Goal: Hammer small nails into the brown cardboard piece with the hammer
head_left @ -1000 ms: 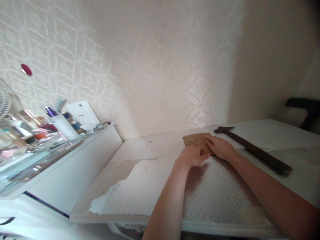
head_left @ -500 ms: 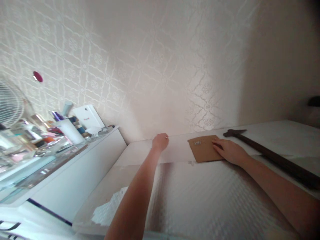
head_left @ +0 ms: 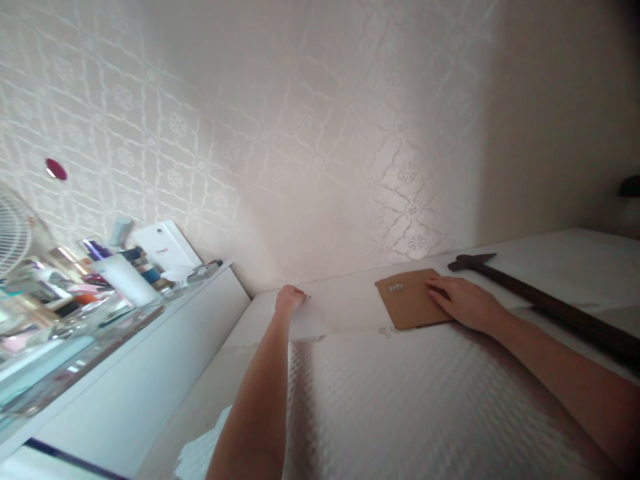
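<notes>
Our left hand (head_left: 290, 298) at far edge of table (head_left: 400, 400), fingers bunched closed. Tiny dark speck (head_left: 307, 295) at its tips, too small for us to name. Our right hand (head_left: 463, 301) open, flat, fingertips on card (head_left: 407, 310) between hands. Pale bits (head_left: 396, 287) on card, blurred. Hammer (head_left: 540, 305) just beyond right hand, handle end out of view. Far left of left hand, cabinet (head_left: 165, 353) bears bottles (head_left: 125, 277), blurred. Fan (head_left: 13, 233) cut off.

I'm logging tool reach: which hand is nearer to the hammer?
Right. The right hand lies on the brown card, just beside the head of the hammer; the left hand is far off to the left, beyond the card.
</notes>
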### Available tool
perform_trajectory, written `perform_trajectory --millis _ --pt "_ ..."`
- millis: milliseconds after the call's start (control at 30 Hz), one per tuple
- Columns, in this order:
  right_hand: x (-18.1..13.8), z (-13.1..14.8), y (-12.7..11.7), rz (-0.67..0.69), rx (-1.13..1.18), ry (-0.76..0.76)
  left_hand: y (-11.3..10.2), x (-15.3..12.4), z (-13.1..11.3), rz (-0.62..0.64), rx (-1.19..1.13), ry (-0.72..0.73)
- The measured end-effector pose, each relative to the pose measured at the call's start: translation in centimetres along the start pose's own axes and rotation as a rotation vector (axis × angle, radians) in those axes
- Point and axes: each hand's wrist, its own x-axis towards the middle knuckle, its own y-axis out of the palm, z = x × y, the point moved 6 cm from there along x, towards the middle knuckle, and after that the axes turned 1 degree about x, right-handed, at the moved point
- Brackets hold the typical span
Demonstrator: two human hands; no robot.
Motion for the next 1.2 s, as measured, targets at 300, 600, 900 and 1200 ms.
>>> perform_trajectory --millis 300,600,900,1200 --pt "0.1 0.6 -0.5 0.05 -0.033 -0.009 -0.2 -0.5 -0.3 -0.047 -0.033 -0.063" --pt "0.3 0.8 -0.3 0.038 -0.076 -0.049 -2.4 -3.3 -1.4 -0.257 -0.128 -0.019" --pt "0.6 1.2 -0.5 0.114 -0.055 -0.04 -1.3 -10.0 -13.4 -0.337 -0.335 0.287" --pt "-0.6 3.0 -1.8 0.235 0.015 -0.096 2.2 -16.9 -20.3 -0.328 -0.635 0.448"
